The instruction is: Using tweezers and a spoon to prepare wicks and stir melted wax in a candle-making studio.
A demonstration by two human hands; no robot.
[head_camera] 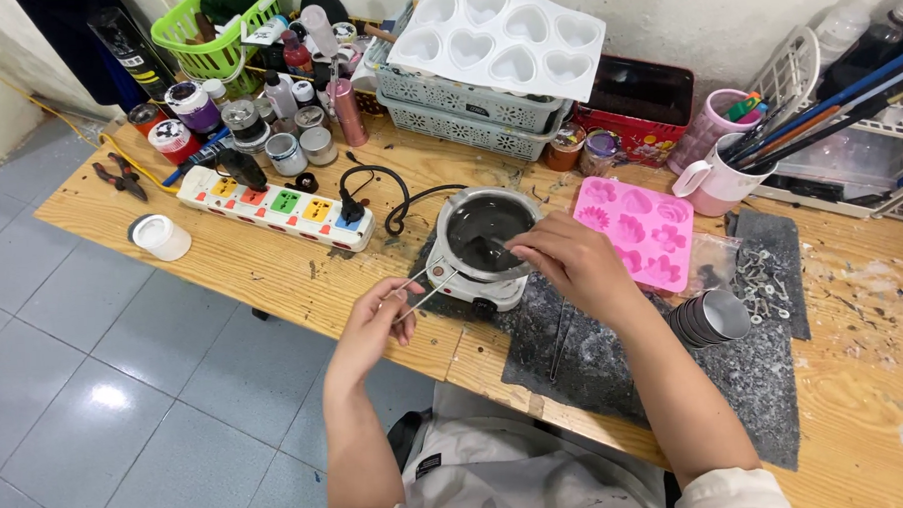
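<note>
Wicks (425, 290), thin and pale, are pinched at their lower ends between the fingertips of the left hand (372, 325), just left of centre frame; their far ends reach to the rim of the small melting pot (488, 235) at centre. The right hand (572, 265) is closed narrowly on a slim tool or wick end whose tip lies in the dark liquid; exactly what it grips cannot be told, since the fingers cover it. The pot sits on a white heater base on the counter (272, 270), partly on a grey mat (616, 368). To do this step well, judged from the layout: keep the left-hand pinch low on the wicks so the fingers stay clear of the hot rim, and hold the wicks close to level to avoid drips on the mat. Keep the right wrist raised above the pot wall rather than resting on it. Mind the black cord (394, 191) running to the power strip (275, 205) at left; a snag could tip the pot. The pink mould (646, 232) lies just right of the pot, with a stack of metal cups (712, 318) near the right forearm.
</note>
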